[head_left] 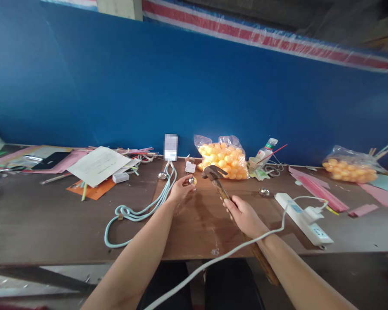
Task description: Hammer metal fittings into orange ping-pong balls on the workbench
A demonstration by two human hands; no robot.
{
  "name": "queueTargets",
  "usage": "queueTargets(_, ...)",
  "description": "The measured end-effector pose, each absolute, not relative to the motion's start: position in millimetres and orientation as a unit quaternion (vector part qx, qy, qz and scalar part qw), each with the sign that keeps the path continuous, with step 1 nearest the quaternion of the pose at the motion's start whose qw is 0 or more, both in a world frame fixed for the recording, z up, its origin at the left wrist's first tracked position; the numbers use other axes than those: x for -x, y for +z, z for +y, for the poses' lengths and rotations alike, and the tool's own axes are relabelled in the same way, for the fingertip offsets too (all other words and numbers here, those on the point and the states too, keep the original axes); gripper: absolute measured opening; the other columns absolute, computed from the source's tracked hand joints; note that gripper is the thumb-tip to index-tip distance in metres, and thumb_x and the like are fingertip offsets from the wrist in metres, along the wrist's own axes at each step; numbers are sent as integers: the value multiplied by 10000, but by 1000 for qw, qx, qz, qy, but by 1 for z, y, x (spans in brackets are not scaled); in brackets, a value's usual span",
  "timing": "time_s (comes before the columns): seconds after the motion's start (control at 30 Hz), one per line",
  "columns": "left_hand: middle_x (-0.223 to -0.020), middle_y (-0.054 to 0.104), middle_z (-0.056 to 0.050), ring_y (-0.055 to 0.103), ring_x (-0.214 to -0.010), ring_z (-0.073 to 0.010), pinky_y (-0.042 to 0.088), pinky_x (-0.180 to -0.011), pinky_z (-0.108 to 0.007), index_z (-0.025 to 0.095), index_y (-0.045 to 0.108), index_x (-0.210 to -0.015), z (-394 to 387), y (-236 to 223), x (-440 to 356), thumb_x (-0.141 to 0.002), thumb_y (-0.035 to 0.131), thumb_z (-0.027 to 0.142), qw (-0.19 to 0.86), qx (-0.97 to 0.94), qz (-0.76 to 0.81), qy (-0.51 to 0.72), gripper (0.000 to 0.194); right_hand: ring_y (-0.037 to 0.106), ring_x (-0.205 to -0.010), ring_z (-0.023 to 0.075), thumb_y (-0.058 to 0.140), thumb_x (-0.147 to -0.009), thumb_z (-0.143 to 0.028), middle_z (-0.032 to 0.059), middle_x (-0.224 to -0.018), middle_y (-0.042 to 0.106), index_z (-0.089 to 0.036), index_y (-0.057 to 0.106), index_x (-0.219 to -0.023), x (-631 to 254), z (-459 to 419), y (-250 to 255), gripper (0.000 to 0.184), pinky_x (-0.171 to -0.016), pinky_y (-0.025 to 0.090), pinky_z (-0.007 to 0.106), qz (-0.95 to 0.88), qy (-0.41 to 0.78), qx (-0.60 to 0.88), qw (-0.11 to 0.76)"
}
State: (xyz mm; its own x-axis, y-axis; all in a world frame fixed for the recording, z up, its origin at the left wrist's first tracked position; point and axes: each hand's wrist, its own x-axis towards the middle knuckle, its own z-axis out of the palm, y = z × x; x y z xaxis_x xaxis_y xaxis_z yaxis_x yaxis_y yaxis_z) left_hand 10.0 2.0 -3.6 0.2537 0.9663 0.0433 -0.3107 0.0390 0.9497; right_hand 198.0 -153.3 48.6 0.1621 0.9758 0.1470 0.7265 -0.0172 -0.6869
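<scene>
My right hand (244,215) is closed round the wooden handle of a claw hammer (217,178). Its head is raised over the brown table, and the handle's end reaches back past the table's front edge. My left hand (181,189) pinches a small shiny silver piece (191,181) with an orange-yellow patch at its side; its exact kind is too small to make out. Similar crumpled-looking silver pieces lie apart from the hands, one (162,175) by the cord and another (264,192) near the power strip.
A white power strip (302,217) lies at right, its white cable (213,260) crossing over my right forearm's side. A light-blue cord (136,213) runs to a phone (171,147). Behind stand bags of orange balls (224,159) and a bottle (267,148). Papers (101,165) lie left.
</scene>
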Motion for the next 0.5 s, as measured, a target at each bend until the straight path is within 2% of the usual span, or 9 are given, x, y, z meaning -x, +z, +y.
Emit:
queueTargets(0.17, -827, 689, -49, 619, -693, -121, 527, -691, -260, 157, 671, -1112, 9, -16, -12, -649, 780, 136, 608, -524, 321, 503, 477, 553, -629, 165, 404, -907, -496, 37, -727, 629, -205, 564, -806, -177, -151, 54, 347, -590, 429, 282, -628, 217, 663, 345)
queueTargets(0.33, -818, 690, -34, 616, -669, -120, 509, -658, -237, 185, 703, -1025, 17, -27, -14, -611, 782, 93, 597, -522, 334, 509, 431, 548, -603, 162, 424, -895, -470, 27, -696, 624, -201, 576, -799, -171, -145, 47, 324, -565, 423, 276, -624, 227, 671, 330)
queueTargets(0.5, -846, 689, -37, 612, -674, -121, 515, -643, -235, 191, 690, -1065, 16, -24, -14, -628, 761, 94, 572, -551, 326, 513, 453, 572, -611, 160, 429, -896, -513, 41, -741, 648, -192, 585, -832, -176, -147, 49, 362, -564, 435, 272, -609, 252, 664, 354)
